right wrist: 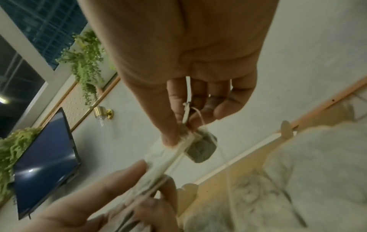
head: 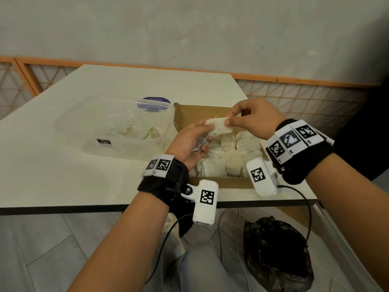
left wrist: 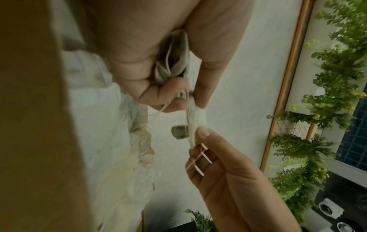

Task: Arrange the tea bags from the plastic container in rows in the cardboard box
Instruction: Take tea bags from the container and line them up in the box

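Nearest, the left hand [head: 190, 142] cups a small bunch of spare tea bags in its palm while its fingertips pinch one end of a single tea bag [head: 219, 126]; the right hand [head: 251, 118] pinches the other end between thumb and forefinger, so each grip is pressed onto the same bag. That bag hangs in the air just above the box [head: 229, 183], its long axis running left to right between the two hands, and its string and tag dangle below. The right hand lies nearer the box's bare far part, so it looks the likelier one to lay the bag down. Below, the box holds rows of tea bags filling its near part. Farther left on the tabletop [head: 63, 175], the container [head: 105, 144] holds only a few bags.
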`<state>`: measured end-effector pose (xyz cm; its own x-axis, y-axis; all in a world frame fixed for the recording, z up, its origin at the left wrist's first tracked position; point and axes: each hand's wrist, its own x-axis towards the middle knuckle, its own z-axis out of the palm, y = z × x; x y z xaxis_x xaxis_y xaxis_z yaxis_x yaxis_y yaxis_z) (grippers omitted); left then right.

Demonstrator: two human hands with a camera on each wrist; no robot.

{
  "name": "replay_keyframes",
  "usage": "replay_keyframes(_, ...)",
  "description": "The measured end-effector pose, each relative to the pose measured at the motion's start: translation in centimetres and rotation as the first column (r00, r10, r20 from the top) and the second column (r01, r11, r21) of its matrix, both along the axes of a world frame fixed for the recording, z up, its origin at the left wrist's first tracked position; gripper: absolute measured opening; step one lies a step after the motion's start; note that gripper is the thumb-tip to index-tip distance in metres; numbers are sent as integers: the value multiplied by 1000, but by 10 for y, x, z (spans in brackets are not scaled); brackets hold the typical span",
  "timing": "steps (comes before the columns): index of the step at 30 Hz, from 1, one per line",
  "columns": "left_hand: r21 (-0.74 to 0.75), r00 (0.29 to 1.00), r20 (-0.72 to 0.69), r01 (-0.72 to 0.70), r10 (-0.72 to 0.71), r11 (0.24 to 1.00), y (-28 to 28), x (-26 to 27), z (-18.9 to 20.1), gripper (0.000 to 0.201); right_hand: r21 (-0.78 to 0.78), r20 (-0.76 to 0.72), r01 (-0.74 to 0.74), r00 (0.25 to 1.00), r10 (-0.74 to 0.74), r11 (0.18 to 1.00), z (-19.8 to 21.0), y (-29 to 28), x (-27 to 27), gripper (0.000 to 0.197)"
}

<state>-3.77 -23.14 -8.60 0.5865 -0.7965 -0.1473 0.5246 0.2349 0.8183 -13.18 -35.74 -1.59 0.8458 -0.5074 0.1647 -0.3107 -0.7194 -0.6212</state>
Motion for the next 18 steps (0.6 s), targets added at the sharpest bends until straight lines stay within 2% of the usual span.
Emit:
replay_keyframes(4,30,1000,24,5,-6,1000,-2,0,-1,20,-12,36,-39,999,39,999,6,-4,-6,17)
replay_keyframes(5,24,1000,11,-13,13,1000,-3,1,-2,20,3,85,-35,996,35,999,7,-5,-7,17)
replay_keyframes(7,8,998,-22,-59,59,998,-4,4,-4,16,64,220,-60,974,45,996,10,-6,-9,6)
replay_keyframes(8,4,997,-36,-73,73,997,-4,5,-4,14,88,277,-105,958,77,991,12,-5,-9,6)
replay_keyframes(10,18,997,-32,-66,67,998,-4,4,-4,14,140,320,-258,925,203,956,17,-1,-10,23)
replay_keyframes(12,51,999,2,-49,49,998,-5,1,-4,14,227,291,-414,892,345,881,20,5,-10,37)
replay_keyframes(14,52,999,20,-33,32,998,-4,0,-3,10,271,206,-452,889,408,850,20,8,-7,40)
replay_keyframes(18,22,1000,-17,3,-3,1000,-2,0,-1,15,65,-18,-282,959,284,957,13,2,-1,30)
